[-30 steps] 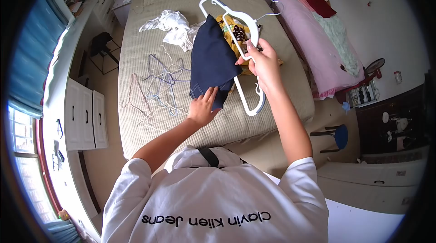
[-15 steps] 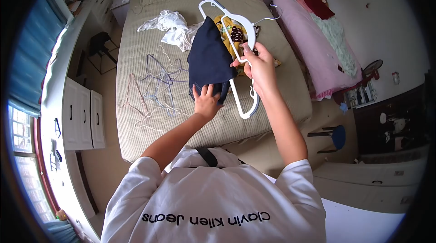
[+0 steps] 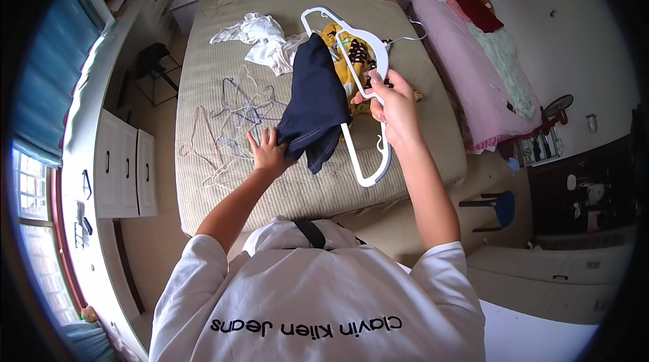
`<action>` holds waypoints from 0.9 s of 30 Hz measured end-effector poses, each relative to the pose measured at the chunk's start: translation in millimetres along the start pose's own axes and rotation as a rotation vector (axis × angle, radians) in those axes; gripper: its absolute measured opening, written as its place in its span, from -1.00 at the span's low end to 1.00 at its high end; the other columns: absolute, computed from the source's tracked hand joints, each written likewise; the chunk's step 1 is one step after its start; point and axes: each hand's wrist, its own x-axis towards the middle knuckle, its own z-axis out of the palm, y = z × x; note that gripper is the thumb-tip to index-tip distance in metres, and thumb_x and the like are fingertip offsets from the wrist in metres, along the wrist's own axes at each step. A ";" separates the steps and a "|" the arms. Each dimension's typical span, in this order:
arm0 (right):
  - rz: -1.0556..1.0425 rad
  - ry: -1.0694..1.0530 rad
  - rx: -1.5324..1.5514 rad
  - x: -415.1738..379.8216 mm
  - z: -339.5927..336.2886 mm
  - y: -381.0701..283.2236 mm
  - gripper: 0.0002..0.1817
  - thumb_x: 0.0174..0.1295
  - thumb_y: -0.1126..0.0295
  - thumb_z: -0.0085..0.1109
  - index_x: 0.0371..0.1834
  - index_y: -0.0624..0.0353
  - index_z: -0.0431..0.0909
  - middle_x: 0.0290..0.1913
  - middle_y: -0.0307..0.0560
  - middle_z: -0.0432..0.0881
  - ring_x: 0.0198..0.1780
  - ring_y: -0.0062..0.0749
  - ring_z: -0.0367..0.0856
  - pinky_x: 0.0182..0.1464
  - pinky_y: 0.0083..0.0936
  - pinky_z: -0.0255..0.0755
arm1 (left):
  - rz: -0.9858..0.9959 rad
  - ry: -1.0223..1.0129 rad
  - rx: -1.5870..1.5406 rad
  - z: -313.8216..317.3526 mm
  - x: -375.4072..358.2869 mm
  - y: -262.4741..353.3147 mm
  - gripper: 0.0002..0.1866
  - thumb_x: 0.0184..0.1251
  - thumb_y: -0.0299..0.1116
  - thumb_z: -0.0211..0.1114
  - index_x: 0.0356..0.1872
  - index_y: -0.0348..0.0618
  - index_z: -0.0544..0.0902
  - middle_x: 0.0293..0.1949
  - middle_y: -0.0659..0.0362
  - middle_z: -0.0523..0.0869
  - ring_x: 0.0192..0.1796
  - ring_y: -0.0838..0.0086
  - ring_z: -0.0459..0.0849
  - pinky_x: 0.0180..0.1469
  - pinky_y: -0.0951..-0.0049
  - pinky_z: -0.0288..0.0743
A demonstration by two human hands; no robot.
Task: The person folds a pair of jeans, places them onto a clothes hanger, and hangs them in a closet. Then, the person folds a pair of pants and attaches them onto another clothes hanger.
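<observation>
My right hand (image 3: 399, 108) is closed around the long edge of a white clothes hanger (image 3: 382, 58), which is held tilted above the bed with its metal hook pointing right. A navy garment (image 3: 314, 91) lies folded over the hanger's bar; its exact kind cannot be told. At the garment's lower left corner, my left hand (image 3: 269, 156) grips the cloth, with its outer fingers spread and the thumb side partly hidden by the fabric. Yellow patterned clothing (image 3: 350, 68) shows behind the hanger.
Several loose hangers (image 3: 243, 115) lie tangled on the striped bed (image 3: 324, 203) left of the garment. Farther back is a crumpled white garment (image 3: 260, 41). A pink-covered bed (image 3: 466, 71) stands at the right, and a blue stool (image 3: 503, 210) is on the floor.
My left hand has moved left and slightly down, drawing the navy garment's lower corner out to that side. My right hand still holds the hanger, shifted a little right and down.
</observation>
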 end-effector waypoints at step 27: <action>0.056 -0.028 -0.089 -5.2 10.4 30.8 -0.82 0.38 0.35 -0.04 -0.09 0.21 0.43 -0.51 0.09 0.62 -0.81 -0.78 0.06 -0.74 -0.76 -0.08 | 0.244 0.308 -0.640 -86.9 -24.4 17.4 -0.61 0.04 -0.04 0.38 -0.37 -0.16 0.53 -0.17 0.10 0.60 -0.19 0.14 0.63 -0.23 0.26 0.52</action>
